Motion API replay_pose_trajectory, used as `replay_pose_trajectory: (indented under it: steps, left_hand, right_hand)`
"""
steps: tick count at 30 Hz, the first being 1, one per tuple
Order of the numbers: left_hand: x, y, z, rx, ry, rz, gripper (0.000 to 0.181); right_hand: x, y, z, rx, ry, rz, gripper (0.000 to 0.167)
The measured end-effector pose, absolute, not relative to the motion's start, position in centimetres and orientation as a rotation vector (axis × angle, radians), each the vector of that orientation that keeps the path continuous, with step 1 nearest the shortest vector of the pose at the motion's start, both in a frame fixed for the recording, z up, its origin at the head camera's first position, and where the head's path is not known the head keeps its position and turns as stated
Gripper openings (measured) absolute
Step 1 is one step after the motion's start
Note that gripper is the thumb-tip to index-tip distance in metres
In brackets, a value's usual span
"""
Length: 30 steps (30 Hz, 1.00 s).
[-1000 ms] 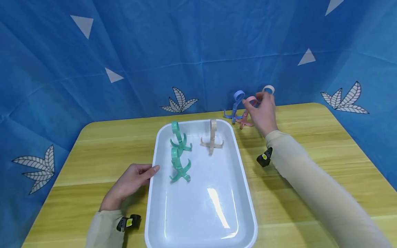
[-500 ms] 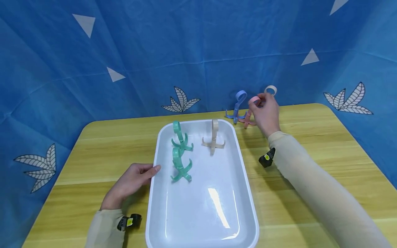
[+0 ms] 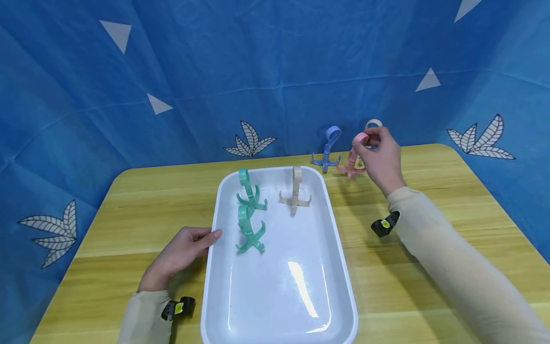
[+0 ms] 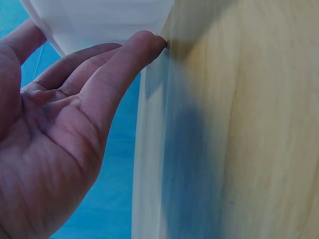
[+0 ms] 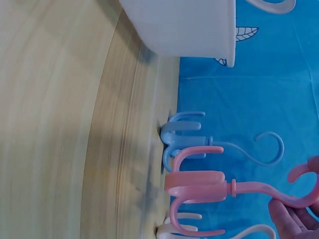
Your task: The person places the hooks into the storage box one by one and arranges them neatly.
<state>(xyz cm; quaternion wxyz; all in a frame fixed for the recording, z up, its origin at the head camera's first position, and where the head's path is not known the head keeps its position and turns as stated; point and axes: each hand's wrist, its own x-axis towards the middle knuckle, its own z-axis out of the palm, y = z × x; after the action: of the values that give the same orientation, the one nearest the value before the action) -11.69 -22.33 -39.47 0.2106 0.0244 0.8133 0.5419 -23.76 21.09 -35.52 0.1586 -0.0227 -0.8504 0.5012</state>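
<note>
My right hand (image 3: 384, 160) pinches the curled top of a pink four-pronged hanging hook (image 3: 352, 166). In the right wrist view the pink hook (image 5: 199, 186) stands upright, close to the tabletop; whether its prongs touch the wood I cannot tell. A blue hook (image 3: 326, 155) is to its left, and a cream hook (image 3: 374, 123) is partly hidden behind the hand. My left hand (image 3: 182, 253) grips the white tray (image 3: 275, 291) at its left side, thumb over the rim and fingers outside. Inside the tray stand two green hooks (image 3: 250, 234) and a beige hook (image 3: 295, 195).
A wooden table (image 3: 142, 205) carries everything. Directly behind its back edge hangs a blue cloth (image 3: 193, 86) with white triangles and leaf prints, which also runs along both sides. The tray takes up the middle of the table.
My right hand has closed its fingertips on the pink hook and shifted it right, away from the blue one. The left hand and tray stay where they were.
</note>
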Motion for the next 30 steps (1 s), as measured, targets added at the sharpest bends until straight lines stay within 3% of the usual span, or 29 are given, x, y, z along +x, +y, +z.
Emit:
replay_pose_trajectory:
  steps: [30]
  left_hand:
    - [-11.6, -22.4, -39.5, 0.063, 2.260, 1.476, 0.055]
  right_hand:
    - [-21.9, 23.4, -34.1, 0.254, -2.409, 1.560, 0.043]
